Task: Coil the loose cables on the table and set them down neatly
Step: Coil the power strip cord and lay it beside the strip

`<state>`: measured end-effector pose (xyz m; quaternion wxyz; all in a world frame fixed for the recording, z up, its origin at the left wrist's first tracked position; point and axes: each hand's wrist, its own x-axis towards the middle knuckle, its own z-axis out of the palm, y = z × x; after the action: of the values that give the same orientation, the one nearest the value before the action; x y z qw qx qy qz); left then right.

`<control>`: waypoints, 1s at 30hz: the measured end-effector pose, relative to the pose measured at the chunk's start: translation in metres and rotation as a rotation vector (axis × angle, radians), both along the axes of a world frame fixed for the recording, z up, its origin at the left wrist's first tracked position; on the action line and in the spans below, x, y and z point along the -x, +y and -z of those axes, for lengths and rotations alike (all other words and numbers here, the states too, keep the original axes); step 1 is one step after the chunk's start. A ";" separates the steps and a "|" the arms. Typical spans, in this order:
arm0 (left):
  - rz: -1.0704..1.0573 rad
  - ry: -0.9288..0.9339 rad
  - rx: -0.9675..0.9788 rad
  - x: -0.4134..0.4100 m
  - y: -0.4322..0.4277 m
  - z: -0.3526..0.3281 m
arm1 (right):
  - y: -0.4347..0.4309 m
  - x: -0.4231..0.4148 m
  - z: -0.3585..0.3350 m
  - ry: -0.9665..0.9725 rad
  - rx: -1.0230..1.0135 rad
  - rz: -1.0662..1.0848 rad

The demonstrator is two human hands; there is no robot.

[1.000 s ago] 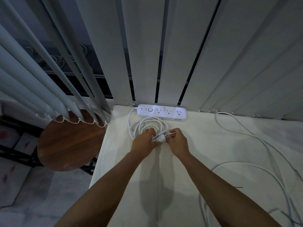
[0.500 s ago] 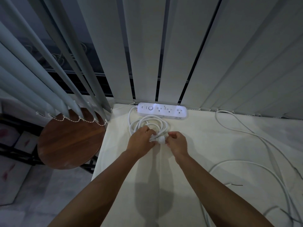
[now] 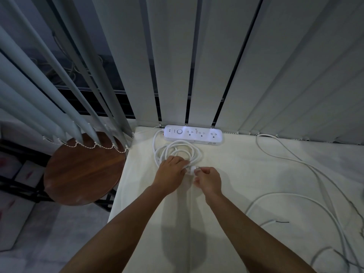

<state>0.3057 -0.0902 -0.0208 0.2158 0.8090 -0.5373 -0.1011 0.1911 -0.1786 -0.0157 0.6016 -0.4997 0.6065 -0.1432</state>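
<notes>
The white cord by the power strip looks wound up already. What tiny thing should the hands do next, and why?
Probably lay the plug down against the coil and let go. The left hand holds the loops gathered, the right hand pinches the plug end, and the coil already lies beside the power strip. More loose cables wait on the right.

We had a pale table (image 3: 246, 170). A power strip (image 3: 194, 133) sat flush along its back edge, close to the back-left corner. The strip's coiled cable (image 3: 177, 146) lay on the tabletop just in front of it, with the plug (image 3: 192, 170) at the coil's near side. On the right half, loose white cables (image 3: 285, 156) looped uncoiled from the back edge toward the near-right corner. We spotted a thin dark-tipped wire (image 3: 279, 222) among them.
</notes>
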 end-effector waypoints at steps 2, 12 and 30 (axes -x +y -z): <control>0.017 0.054 0.003 -0.002 -0.002 0.000 | -0.003 -0.004 -0.003 -0.082 -0.090 0.052; 0.021 0.222 -0.007 -0.017 -0.007 0.000 | 0.001 -0.004 -0.007 -0.146 0.000 -0.019; -0.215 0.578 -0.128 -0.017 -0.015 -0.007 | -0.007 -0.005 -0.011 -0.107 0.216 -0.132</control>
<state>0.3231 -0.1049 -0.0135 0.3177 0.8108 -0.3578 -0.3372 0.1966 -0.1857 -0.0048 0.5841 -0.5919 0.5203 -0.1943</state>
